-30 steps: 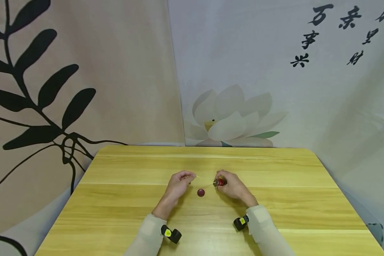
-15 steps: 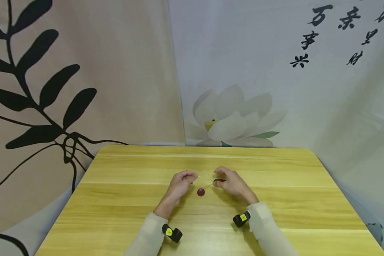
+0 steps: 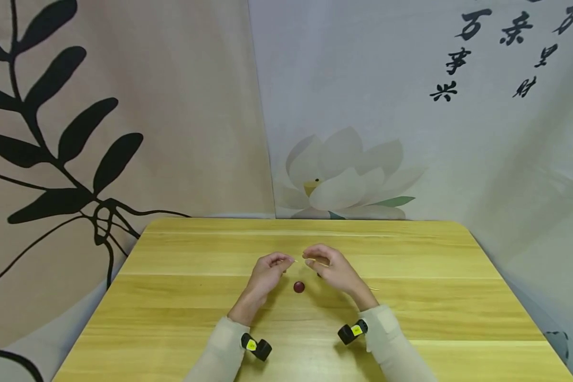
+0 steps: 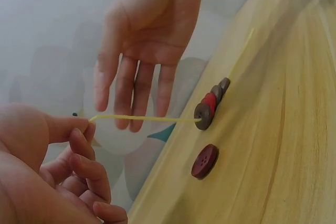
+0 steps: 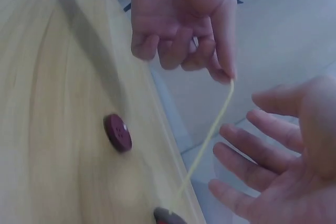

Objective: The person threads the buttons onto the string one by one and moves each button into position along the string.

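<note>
My left hand (image 3: 267, 273) pinches one end of a yellow string (image 4: 147, 118) between thumb and forefinger. From there the string runs taut to a short row of threaded buttons on the table: a dark brown button (image 4: 201, 116) in front, a red button (image 4: 209, 100) and greyish ones behind. The string's far end trails out beyond them. With fingers extended and apart, my right hand (image 3: 338, 270) hovers beside the string and holds nothing. A loose maroon button (image 3: 298, 287) lies on the wood between the hands. In the head view my right hand mostly hides the threaded row.
The wooden table (image 3: 172, 318) reaches back to a wall of hanging cloth (image 3: 210, 132) printed with leaves, a lotus and writing. A black wrist camera (image 3: 257, 347) sits on the left sleeve, and another wrist camera (image 3: 352, 332) on the right.
My right hand has let go of the threaded buttons and moved left, closer to my left hand. The left hand keeps its pinch on the string. The maroon button has stayed put.
</note>
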`<state>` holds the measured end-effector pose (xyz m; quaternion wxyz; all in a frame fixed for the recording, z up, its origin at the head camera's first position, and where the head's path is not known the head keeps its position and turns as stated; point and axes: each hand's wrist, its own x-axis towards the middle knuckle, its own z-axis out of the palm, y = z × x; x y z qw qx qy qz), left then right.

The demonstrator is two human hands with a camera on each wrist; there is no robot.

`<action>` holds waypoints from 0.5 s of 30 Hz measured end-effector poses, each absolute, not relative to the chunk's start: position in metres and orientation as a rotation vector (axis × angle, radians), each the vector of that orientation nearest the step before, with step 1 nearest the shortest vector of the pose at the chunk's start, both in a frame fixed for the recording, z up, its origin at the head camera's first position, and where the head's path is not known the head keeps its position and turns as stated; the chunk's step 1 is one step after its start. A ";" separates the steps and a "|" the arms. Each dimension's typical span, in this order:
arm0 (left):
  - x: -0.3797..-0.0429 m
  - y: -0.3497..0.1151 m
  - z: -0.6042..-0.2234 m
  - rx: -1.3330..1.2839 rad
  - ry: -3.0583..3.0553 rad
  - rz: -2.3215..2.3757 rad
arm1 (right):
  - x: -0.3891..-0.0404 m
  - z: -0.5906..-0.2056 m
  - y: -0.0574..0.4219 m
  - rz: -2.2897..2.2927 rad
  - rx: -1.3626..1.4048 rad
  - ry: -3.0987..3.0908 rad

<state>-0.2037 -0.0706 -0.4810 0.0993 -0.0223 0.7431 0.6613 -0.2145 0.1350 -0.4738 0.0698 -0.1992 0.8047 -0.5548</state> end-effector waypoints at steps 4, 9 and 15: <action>-0.204 -0.069 -0.480 -0.063 2.184 1.968 | -0.213 -0.471 0.130 -1.652 -0.634 2.408; -0.203 -0.067 -0.478 -0.056 2.169 1.981 | -0.204 -0.454 0.126 -1.632 -0.647 2.394; -0.204 -0.066 -0.478 -0.059 2.178 1.986 | -0.193 -0.434 0.124 -1.616 -0.669 2.410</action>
